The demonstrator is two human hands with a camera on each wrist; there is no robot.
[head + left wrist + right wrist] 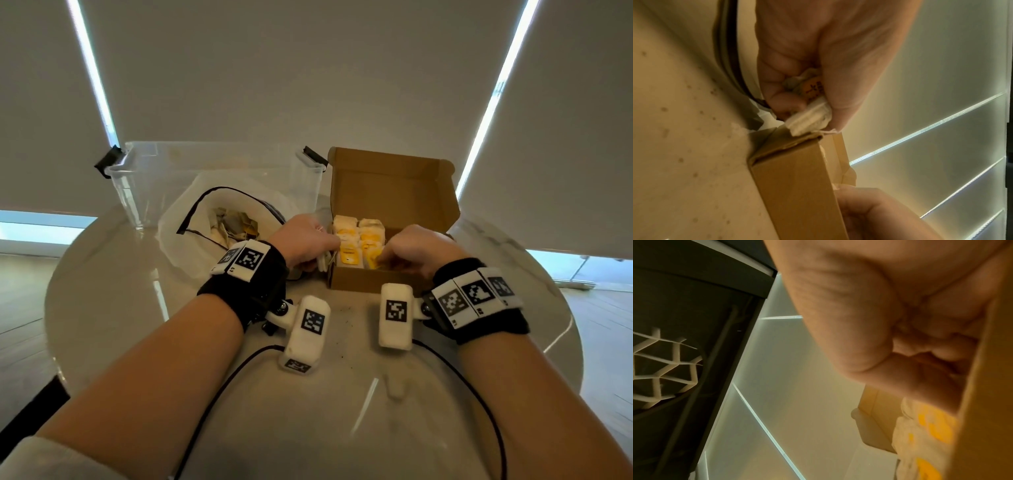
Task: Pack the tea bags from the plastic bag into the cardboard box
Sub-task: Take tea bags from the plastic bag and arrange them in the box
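Note:
The open cardboard box (359,281) stands on the table, with rows of tea bags (359,236) with yellow tags standing inside. My left hand (323,260) grips a small bundle of white tea bags (809,120) with an orange tag, at the box's (797,186) near left corner. My right hand (385,257) is inside the box at its front right. Its fingers (920,356) are curled, with the tips pinching a yellow-tagged tea bag (925,431) beside the front wall (986,402). The plastic bag (191,219) lies left of the box and holds loose tea bags (233,222).
A clear plastic bin (144,178) with black latches stands behind the plastic bag. The box lid (394,185) stands upright at the back. The round marble table (342,394) carries dark crumbs and black cables (222,377) near me. Window blinds hang behind.

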